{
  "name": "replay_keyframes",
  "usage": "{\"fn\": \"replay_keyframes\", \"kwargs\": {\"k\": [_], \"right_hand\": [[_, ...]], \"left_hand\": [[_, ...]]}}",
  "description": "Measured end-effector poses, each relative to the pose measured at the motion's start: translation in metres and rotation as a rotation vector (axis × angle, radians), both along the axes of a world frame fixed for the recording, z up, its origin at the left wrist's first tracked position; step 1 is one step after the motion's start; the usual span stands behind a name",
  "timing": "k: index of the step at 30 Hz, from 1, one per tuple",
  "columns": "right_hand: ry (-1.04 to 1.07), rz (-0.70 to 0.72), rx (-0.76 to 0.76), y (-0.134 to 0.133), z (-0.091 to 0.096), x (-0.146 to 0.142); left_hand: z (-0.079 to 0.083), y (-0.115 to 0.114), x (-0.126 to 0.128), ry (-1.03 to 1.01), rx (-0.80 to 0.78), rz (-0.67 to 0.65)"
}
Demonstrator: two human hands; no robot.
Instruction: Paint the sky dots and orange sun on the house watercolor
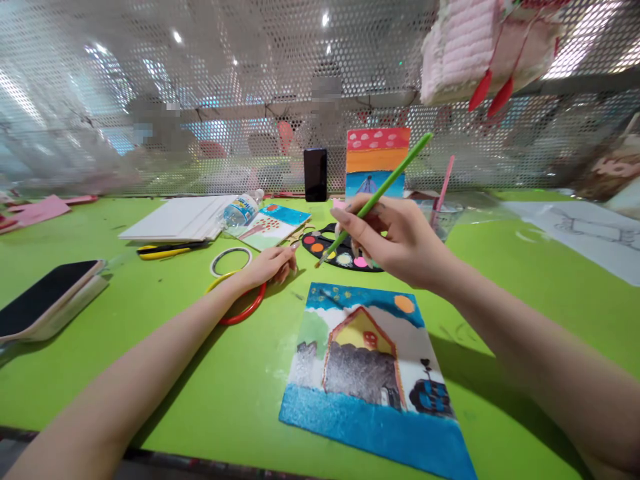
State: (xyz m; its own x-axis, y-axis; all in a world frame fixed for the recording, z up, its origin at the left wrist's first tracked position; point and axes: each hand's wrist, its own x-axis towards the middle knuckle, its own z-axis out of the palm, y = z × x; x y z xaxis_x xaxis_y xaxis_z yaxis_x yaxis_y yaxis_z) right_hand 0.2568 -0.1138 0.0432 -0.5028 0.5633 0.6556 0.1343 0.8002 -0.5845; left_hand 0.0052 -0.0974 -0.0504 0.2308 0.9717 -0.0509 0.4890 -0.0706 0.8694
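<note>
Green paintbrush (pixel 381 187), lime-green tabletop (pixel 240 400), perforated metal screen (pixel 225 60) beyond

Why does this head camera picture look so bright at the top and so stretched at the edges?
In the head view, glare washes across the perforated metal screen, the right forearm casts a dark shadow on the green table, and wide-angle distortion stretches the left forearm toward the lower corner.

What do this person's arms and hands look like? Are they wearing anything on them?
The left arm and right arm are bare, with no sleeve, watch or bracelet showing. The left hand and right hand are slim and ungloved, with no rings visible, and the fingers end in longish nails.
</note>
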Motion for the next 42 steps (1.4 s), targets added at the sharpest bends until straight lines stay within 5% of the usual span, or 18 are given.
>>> {"fn": "replay_keyframes", "kwargs": {"k": [17,42], "right_hand": [[-0.133,0.118,-0.091,-0.002,-0.026,-0.019],[-0.289,0.043,0.033,-0.005,-0.028,-0.022]], "left_hand": [[-0.002,-0.001,-0.001,0.042,0.051,-0.012],[0.003,-0.005,0.003,0.042,0.052,0.007]]}}
